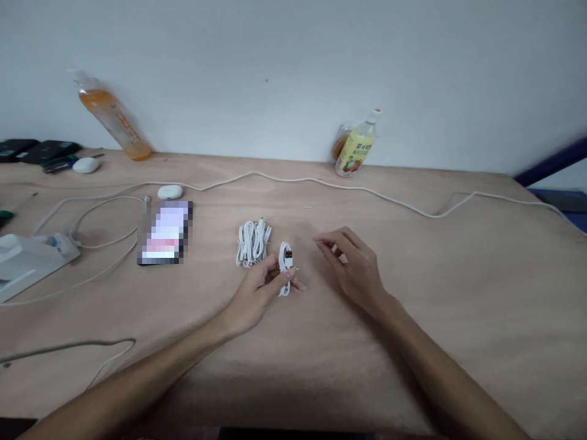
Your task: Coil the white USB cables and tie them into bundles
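Note:
A coiled white USB cable is held near the middle of the table by my left hand, thumb pressed over the coil. Its plug with a dark opening points up, and a second small metal tip sticks out to the right. Just behind my left hand lies a bunch of coiled white cables. My right hand is raised to the right of the held cable and apart from it. Thumb and forefinger meet in a pinch; whether something thin is between them is too small to tell.
To the left lie a blurred-out phone, a white earbud case and a white power strip. A long white cord crosses behind my hands. Against the wall lean an orange drink bottle and a yellow-labelled bottle.

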The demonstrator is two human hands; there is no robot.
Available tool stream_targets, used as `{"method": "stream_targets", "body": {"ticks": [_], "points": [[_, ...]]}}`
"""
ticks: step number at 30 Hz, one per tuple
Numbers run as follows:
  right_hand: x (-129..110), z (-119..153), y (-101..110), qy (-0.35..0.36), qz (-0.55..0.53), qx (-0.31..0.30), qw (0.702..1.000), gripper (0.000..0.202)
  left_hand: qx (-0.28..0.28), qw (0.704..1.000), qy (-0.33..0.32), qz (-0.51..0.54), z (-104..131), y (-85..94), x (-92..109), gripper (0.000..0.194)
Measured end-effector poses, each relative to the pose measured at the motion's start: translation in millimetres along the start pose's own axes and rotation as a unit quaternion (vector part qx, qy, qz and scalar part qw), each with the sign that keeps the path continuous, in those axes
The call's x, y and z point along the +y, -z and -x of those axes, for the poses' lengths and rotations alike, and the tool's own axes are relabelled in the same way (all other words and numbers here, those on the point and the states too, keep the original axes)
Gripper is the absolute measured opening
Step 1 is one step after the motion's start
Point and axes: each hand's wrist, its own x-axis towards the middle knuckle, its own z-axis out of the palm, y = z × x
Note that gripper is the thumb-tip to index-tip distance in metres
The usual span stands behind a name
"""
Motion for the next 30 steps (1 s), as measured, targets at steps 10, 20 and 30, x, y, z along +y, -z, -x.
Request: {"method": "stream_targets", "body": {"ticks": [10, 20, 30], "points": [[5.8, 7.4, -5.7, -0.206, -0.153, 0.001, 0.966, 0.038, 0.009, 1.0, 0.012, -0.027, 2.4, 1.2, 2.0, 0.03], [-2.0, 5.6, -0.2, -0.226, -0.157, -0.056, 0.96, 0.023, 0.011, 0.999, 0.037, 0.008, 2.4, 1.4, 1.9, 0.032], [11.1, 9.3, 9.3, -0.094, 0.009, -0.086, 0.992, 0.023, 0.01, 0.998, 0.047, 0.028, 2.8, 1.8, -0.8, 0.037]]}}
